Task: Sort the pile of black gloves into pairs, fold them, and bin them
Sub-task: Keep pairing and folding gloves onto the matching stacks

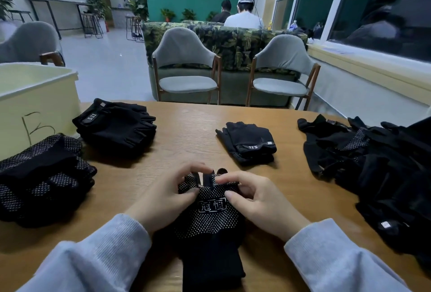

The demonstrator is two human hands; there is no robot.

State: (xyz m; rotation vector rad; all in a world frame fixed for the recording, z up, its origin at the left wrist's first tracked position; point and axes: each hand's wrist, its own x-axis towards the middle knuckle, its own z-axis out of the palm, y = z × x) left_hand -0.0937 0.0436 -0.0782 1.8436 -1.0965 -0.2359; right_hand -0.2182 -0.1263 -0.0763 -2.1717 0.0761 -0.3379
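A black glove with white grip dots [210, 219] lies flat on the wooden table [191, 123] in front of me, cuff toward me. My left hand [163, 196] pinches its finger part from the left. My right hand [258, 203] pinches the fingers from the right. A folded dotted stack [44, 177] sits at the left, a stack of fingerless 5.11 gloves [116, 126] behind it, and a folded 5.11 pair [249, 142] at centre right. The unsorted pile of black gloves [373, 168] covers the right side.
A pale yellow bin [39, 98] marked with a B stands at the table's far left corner. Two grey chairs [186, 67] face the far table edge. Two people sit beyond a patterned sofa [233, 42]. Windows run along the right.
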